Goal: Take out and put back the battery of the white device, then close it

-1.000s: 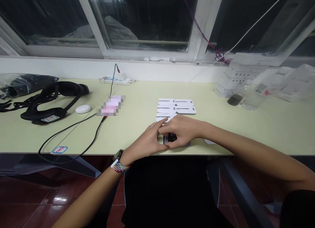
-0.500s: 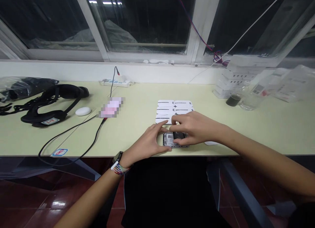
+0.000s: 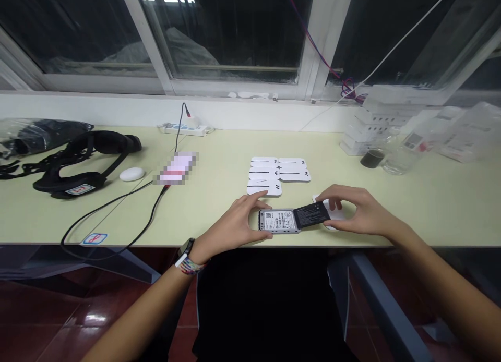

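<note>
And here the person's right hand [image 3: 368, 213] has the black battery [image 3: 312, 215] pinched at its outer end, thumb on the near side, fingertips on the far side, the other fingers curled. The battery's opposite end meets the open-backed device [image 3: 277, 221], which lies between the 2 hands, its printed label facing up. The left hand [image 3: 230, 224] braces that device: thumb along the near edge, 1 finger at the far edge, the index finger spread away above.

Just beneath the right fingers lies a white cover [image 3: 337, 215], partly hidden by the hand. Beyond the left fingertips sit 5 white devices [image 3: 264, 188], 3 in 1 column and 2 beside them, each marked with a black line and a W.

The risk, by the look of it, is that end grip: the battery sits at a slant to the device, and a slack pinch might let it tip onto the cover. Too much sideways pressure where they meet could scrape the casing or slew the device out from the left fingers. It lies near the front of the table [image 3: 219, 158], so a shove toward the body might send it over the edge, and a low right hand might drag the cover too.
</note>
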A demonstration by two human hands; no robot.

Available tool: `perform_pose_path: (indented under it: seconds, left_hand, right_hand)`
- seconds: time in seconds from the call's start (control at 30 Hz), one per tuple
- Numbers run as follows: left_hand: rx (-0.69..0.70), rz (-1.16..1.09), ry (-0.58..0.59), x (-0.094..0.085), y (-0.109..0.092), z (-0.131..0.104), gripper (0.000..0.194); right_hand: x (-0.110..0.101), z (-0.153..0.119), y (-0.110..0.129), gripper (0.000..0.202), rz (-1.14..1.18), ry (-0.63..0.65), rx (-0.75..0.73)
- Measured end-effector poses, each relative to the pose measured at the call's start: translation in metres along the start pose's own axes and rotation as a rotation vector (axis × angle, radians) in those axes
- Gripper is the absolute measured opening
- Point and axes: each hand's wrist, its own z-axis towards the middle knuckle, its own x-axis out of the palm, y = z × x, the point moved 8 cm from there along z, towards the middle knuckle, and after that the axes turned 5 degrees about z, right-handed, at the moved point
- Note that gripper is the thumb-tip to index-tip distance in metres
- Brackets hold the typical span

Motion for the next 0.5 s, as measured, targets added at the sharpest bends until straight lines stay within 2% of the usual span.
perform_pose_path:
  seconds: [0.27,0.5]
  left_hand:
    - [-0.001,0.013,0.005,0.000,0.000,0.000,0.097]
    - [-0.002,0.024,0.005,0.000,0.000,0.000,0.097]
  right_hand:
    - [0.008,-0.020,-0.013,0.040,0.016,-0.132,0.021]
    - [0.015,-0.025,-0.018,0.043,0.020,-0.155,0.021]
